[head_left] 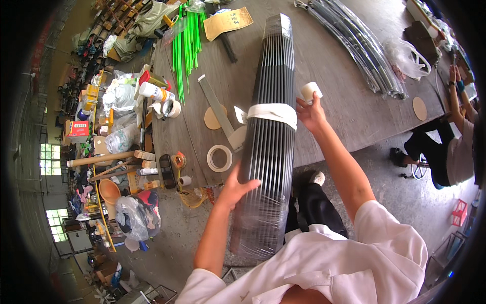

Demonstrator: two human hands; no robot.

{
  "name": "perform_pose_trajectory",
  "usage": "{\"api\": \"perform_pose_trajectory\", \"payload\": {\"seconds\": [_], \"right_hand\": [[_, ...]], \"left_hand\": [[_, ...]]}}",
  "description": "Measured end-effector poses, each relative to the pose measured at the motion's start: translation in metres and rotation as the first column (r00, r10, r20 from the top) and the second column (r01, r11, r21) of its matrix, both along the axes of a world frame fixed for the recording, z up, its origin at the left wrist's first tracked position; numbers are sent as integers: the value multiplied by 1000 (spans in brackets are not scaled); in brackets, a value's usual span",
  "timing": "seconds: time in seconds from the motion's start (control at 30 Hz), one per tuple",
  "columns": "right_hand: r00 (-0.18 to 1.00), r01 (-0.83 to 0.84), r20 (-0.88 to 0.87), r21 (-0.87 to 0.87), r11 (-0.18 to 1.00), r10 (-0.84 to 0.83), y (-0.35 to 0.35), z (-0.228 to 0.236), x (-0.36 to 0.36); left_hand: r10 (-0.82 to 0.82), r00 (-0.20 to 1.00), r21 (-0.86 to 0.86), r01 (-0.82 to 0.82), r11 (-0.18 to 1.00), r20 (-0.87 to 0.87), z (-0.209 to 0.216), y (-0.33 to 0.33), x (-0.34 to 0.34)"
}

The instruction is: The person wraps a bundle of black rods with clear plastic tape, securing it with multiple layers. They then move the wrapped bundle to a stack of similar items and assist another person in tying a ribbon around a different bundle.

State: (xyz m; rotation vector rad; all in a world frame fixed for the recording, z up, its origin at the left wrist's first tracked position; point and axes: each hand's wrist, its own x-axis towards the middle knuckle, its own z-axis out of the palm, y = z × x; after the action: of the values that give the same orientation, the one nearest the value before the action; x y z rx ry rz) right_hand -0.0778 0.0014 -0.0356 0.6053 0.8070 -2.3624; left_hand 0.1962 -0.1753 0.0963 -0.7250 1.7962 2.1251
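Observation:
A long bundle of thin dark rods (272,76) lies over the table's near edge, its near end reaching toward my body. Clear film wraps both of its ends, and a white band (273,114) circles its middle. My left hand (238,188) grips the bundle's left side below the band, thumb on top, the other fingers partly hidden beneath. Beside the band, on the right, my right hand (312,112) holds a small white roll (310,91) between thumb and fingers.
On the grey wooden table (334,121) are a tape roll (219,158), a metal ruler (216,104), bright green rods (187,45) and a brown paper booklet (228,23). Film-wrapped rods (354,45) lie far right. Cluttered shelving stands left; a seated person (455,137) works right.

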Motion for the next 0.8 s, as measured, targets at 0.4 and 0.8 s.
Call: {"api": "perform_pose_trajectory", "payload": {"seconds": [0.4, 0.8], "right_hand": [[951, 288, -11, -323, 901, -308, 27, 115, -16], [716, 656, -50, -292, 696, -696, 192, 162, 50]], "left_hand": [[-204, 954, -400, 103, 911, -218, 74, 39, -32], [-868, 494, -796, 502, 339, -59, 181, 55, -162]]}}
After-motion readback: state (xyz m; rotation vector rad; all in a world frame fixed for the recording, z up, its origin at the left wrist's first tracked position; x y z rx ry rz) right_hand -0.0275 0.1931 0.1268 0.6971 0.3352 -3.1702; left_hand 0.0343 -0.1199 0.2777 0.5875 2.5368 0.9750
